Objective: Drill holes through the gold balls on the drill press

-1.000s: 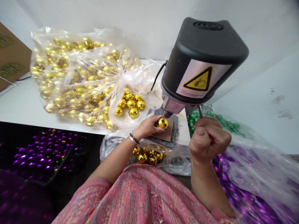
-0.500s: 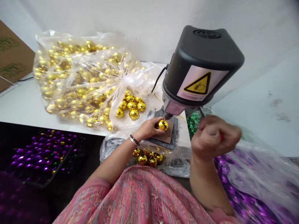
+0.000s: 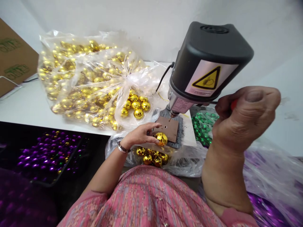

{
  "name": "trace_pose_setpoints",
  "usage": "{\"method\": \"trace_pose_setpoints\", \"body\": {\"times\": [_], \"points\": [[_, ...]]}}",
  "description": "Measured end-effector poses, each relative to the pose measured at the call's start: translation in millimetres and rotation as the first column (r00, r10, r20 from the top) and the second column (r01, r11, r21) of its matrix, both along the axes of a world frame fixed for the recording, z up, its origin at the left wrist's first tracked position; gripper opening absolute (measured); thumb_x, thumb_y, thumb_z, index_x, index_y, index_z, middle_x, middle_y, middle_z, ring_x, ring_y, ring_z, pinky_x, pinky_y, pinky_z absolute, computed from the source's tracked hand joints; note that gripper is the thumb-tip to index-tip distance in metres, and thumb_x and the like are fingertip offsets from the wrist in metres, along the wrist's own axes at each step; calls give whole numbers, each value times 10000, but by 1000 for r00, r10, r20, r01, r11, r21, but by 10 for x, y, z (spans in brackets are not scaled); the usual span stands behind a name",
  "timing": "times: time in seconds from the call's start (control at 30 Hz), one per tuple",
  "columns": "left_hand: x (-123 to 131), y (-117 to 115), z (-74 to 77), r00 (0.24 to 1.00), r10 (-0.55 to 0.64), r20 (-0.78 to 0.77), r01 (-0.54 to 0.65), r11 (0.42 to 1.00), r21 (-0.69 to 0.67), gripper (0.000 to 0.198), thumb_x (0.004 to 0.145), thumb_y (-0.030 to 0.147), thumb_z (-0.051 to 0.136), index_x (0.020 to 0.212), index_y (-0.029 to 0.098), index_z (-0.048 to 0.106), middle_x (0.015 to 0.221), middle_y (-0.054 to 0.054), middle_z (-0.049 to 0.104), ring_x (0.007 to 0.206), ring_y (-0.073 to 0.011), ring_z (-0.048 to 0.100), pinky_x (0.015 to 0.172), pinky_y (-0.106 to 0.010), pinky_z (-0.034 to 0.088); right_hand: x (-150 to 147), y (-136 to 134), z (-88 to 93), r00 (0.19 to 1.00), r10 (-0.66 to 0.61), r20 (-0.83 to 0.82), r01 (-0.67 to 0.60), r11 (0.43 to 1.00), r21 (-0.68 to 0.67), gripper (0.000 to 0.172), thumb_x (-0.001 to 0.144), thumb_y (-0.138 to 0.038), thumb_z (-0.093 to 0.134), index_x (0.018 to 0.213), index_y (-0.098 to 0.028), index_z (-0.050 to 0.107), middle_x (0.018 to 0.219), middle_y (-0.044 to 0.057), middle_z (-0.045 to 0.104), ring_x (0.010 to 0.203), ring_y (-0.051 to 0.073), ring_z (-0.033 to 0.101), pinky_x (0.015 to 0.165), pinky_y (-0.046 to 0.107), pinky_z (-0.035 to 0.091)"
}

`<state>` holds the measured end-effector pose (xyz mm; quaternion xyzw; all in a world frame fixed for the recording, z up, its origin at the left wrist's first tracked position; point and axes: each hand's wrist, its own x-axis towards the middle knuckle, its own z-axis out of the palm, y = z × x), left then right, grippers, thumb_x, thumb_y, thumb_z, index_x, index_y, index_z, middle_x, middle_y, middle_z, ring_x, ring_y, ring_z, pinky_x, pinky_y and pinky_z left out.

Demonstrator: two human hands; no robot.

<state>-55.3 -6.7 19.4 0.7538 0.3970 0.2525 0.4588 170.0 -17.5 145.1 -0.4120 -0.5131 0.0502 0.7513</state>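
A black bench drill (image 3: 213, 56) with a yellow warning label stands over a brown plate (image 3: 168, 126) that has a small hole. Its thin bit points down above the plate. My left hand (image 3: 142, 135) is beside the plate, fingers apart, with a gold faceted ball (image 3: 161, 138) at the thumb tip near the plate's front edge. My right hand (image 3: 246, 116) is closed around the drill's lever, whose red end (image 3: 234, 104) shows between the fingers. Several gold balls (image 3: 147, 159) lie in clear plastic in front of my body.
A large clear bag of gold balls (image 3: 80, 82) rests on the white table (image 3: 14, 108), with loose ones at its mouth. Purple balls (image 3: 47, 154) fill a dark tray lower left. Green balls (image 3: 202, 126) and purple ones in plastic (image 3: 267, 208) are at right. A carton (image 3: 16, 56) stands left.
My left hand has moved the gold ball from under the drill bit toward me, off the plate's middle, and its fingers have opened. My right hand has risen to the right with the lever.
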Motion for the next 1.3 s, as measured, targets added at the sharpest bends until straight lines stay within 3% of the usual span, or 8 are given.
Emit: {"method": "trace_pose_setpoints", "body": {"times": [0.1, 0.27, 0.53, 0.7, 0.83, 0.97, 1.13, 1.3], "points": [[-184, 94, 57, 945, 327, -9, -327, 944, 38, 413, 815, 385, 723, 1185, 201, 716, 1024, -59, 746, 764, -156, 627, 748, -293, 519, -1, 2, -5, 1000, -3, -10, 3, 1000, -4, 421, 870, -593, 572, 771, -187, 515, 569, -79, 429, 475, 28, 462, 494, 243, 346], [-310, 419, 18, 625, 763, -168, -745, 647, 164, 318, 880, 267, 586, 1139, 124, 700, 1143, -147, 730, 1026, -262, 671, 934, -367, 497, -4, -9, -27, 1000, -3, -28, 3, 1000, 16, 423, 856, -592, 598, 781, -186, 505, 562, -86, 414, 459, 28, 455, 482, 249, 350], [-194, 537, -159, 643, 623, -446, -631, 761, 154, 417, 800, 398, 703, 1110, 123, 656, 986, -137, 713, 908, -269, 657, 826, -355, 470, 30, -15, -68, 999, -15, 39, 15, 1000, 8, 377, 922, -544, 520, 824, -181, 492, 587, -92, 419, 503, 9, 490, 544, 207, 405], [-120, 369, -40, 752, 658, -24, -658, 748, -89, 625, 732, 398, 756, 1274, 135, 588, 1034, -80, 681, 890, -197, 623, 801, -313, 484, 29, -22, -95, 995, -76, 63, 76, 997, 7, 388, 926, -551, 501, 817, -179, 507, 592, -88, 425, 508, -1, 480, 556, 199, 386], [20, 172, 52, 775, 480, 411, -240, 825, -511, 675, 722, 390, 774, 1331, 204, 548, 1122, -60, 675, 866, -148, 641, 706, -257, 511, 15, -3, -4, 994, -77, 71, 76, 997, 8, 376, 925, -527, 501, 787, -177, 501, 583, -96, 411, 499, -22, 436, 556, 176, 351], [200, 74, 49, 758, 430, 490, -13, 762, -648, 554, 713, 372, 814, 1189, 190, 599, 1014, -55, 704, 806, -142, 684, 674, -244, 538, 64, 145, 212, 998, 47, 50, -47, 999, -10, 369, 927, -480, 520, 713, -194, 426, 554, -88, 389, 470, 0, 419, 496, 171, 340], [325, 83, -8, 808, 470, 355, -99, 703, -704, 482, 757, 445, 789, 1099, 176, 584, 929, -41, 710, 706, -126, 699, 597, -218, 524, 200, 388, 406, 977, 204, -61, -211, 966, -151, 308, 910, -383, 573, 703, -210, 422, 553, -74, 409, 427, 31, 431, 405, 186, 338], [413, 116, -35, 845, 467, 260, -246, 772, -587, 534, 762, 406, 790, 1172, 173, 541, 848, 10, 665, 579, -73, 616, 512, -185, 440, 236, 457, 414, 967, 244, -79, -254, 952, -174, 328, 914, -443, 533, 724, -199, 424, 599, -63, 395, 451, 31, 402, 410, 192, 340]]}}
